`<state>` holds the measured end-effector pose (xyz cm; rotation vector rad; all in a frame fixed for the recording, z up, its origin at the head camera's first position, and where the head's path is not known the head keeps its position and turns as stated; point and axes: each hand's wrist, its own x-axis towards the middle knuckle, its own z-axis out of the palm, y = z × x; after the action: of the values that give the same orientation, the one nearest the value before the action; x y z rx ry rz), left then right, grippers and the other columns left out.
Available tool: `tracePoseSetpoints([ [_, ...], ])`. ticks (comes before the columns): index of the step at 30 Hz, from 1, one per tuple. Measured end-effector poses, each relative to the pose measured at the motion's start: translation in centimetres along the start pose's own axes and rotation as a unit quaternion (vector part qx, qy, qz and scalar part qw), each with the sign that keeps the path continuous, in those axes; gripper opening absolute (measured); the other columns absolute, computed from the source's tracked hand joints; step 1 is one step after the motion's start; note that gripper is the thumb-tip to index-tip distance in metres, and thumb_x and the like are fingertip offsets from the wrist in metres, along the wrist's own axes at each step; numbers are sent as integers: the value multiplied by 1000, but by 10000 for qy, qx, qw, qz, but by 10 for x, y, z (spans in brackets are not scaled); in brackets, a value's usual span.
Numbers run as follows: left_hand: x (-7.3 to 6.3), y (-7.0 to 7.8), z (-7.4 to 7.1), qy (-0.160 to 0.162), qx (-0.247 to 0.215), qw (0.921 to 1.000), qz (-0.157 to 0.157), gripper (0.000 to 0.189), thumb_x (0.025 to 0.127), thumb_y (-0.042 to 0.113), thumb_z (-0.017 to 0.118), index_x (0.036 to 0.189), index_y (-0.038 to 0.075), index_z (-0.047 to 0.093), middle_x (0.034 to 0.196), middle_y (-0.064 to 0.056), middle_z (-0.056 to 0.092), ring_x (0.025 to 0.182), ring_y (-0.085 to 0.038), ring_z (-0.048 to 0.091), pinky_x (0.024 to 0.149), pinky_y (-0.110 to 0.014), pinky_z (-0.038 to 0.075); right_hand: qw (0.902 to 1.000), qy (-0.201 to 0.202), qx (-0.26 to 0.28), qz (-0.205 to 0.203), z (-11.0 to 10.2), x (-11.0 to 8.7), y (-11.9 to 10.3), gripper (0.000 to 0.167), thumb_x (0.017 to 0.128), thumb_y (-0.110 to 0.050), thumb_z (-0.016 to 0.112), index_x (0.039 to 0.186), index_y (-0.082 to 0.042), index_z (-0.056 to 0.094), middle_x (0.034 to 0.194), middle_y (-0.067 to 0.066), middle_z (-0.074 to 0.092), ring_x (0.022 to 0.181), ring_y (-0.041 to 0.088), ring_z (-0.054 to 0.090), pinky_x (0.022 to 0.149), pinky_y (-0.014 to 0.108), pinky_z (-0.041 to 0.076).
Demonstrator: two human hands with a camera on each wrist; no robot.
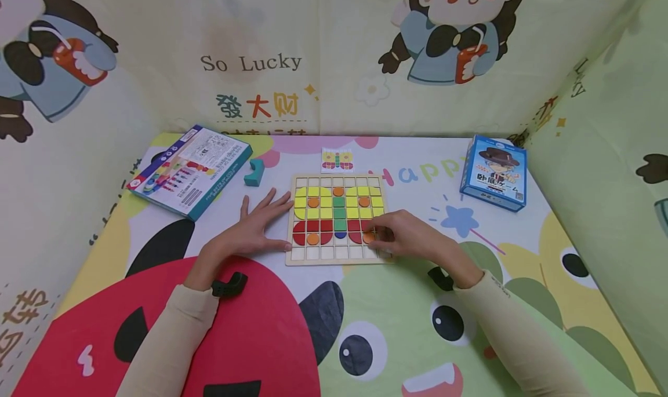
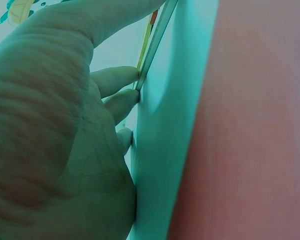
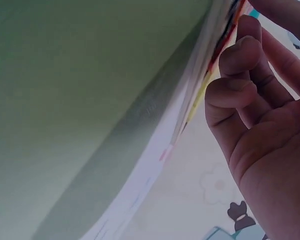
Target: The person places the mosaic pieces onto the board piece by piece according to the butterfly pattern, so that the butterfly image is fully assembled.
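Note:
A wooden grid board [image 1: 341, 260] lies on the table, with yellow, red and green pieces laid out in a butterfly shape. Orange round pieces and one blue round piece [image 1: 340, 235] are among them. My left hand [image 1: 251, 226] is spread flat, its fingertips and thumb touching the board's left edge; the left wrist view shows straight fingers there. Over the lower right red piece [image 1: 355, 232], my right hand [image 1: 409, 235] pinches an orange disc [image 1: 368, 237] between thumb and index finger. Its other fingers [image 3: 232, 95] curl inward in the right wrist view.
Behind the board lies a small card [image 1: 337, 160] with a printed butterfly. A teal angled piece [image 1: 254, 172] stands beside a large flat box [image 1: 192, 171] at the left. A blue box [image 1: 494, 172] lies at the back right. The printed tablecloth meets curtain-like walls.

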<state>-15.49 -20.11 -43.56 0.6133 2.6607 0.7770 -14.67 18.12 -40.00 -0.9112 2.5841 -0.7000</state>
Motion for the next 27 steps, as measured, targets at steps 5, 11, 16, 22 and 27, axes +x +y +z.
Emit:
tracePoseSetpoints([
  [5,0,0,1,8,-46,10000,15,109,79,47,89,169,25,30,181,-3,17,169,-34,-3,123,-76,-20,9996,203,153,112,-10,-14,5,33,96,-25,81,125,-13,77,80,-7,63,74,10,55,63,22,47],
  [11,-1,0,0,2,-34,10000,-1,110,79,47,89,169,25,30,181,-3,17,169,-34,-3,123,-76,-20,9985,487,125,235,-29,-48,20,25,97,-22,79,120,-13,77,80,-9,65,72,8,56,64,23,50],
  [16,-1,1,0,-9,-23,10000,-13,110,79,47,89,169,25,30,181,-4,17,169,-35,-3,123,-76,-19,9972,626,-109,385,-36,-81,42,21,94,-20,82,114,-13,78,80,-13,67,72,1,56,65,22,52],
  [22,-1,2,0,-19,-31,10000,-39,109,79,47,89,169,25,30,181,-3,17,169,-35,-3,123,-76,-20,9952,752,-272,572,-33,-111,64,12,94,-24,82,103,-17,78,77,-18,68,72,-4,57,66,22,52],
  [27,-1,1,-1,-10,3,10000,-36,109,80,47,89,169,25,30,181,-4,17,169,-35,-3,124,-76,-20,9924,625,-313,1008,-29,-123,68,15,91,-34,84,96,-23,75,76,-18,67,70,-3,57,64,21,50],
])
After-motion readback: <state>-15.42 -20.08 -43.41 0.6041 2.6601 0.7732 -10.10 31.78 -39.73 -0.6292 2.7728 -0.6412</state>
